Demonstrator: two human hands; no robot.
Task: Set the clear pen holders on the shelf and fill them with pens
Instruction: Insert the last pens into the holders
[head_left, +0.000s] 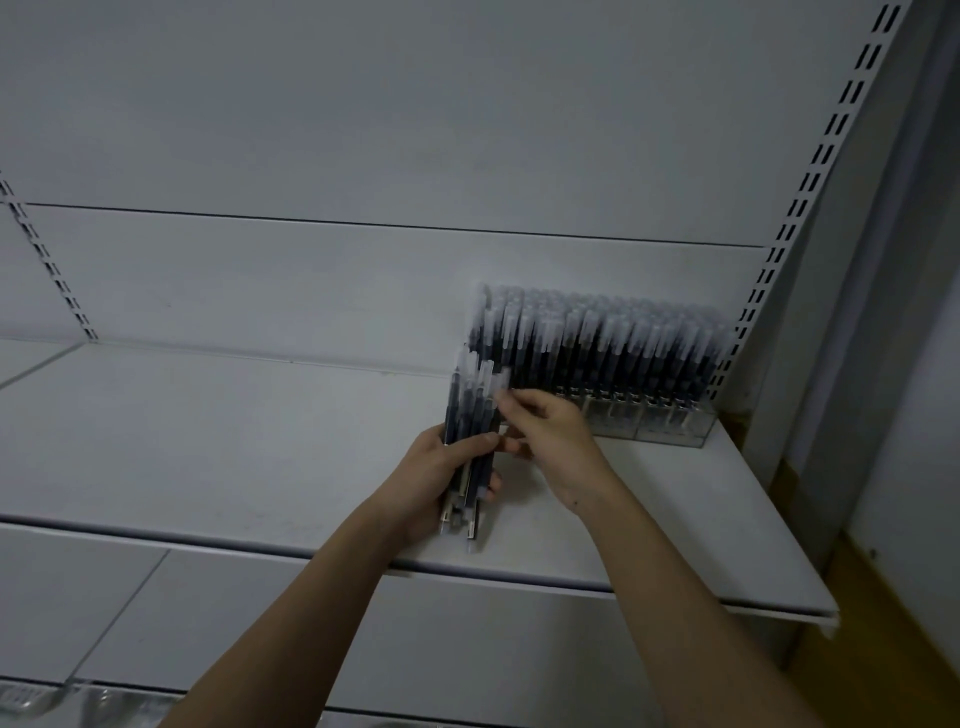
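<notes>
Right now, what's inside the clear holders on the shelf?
The clear holders hold dense rows of upright dark pens with frosted caps. Pen tips and any free slots are hidden behind the packed barrels and the right hand.

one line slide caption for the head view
Left hand holds a bundle of pens; right hand pinches one beside the filled clear holders on the shelf.

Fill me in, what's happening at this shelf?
A person is stocking pens. The left hand grips a bundle of pens upright above the shelf, while the right hand pinches one pen near the top of that bundle. At the back right of the shelf, clear pen holders already stand packed with capped pens. The rest of the shelf to the left holds no holders yet.
</notes>
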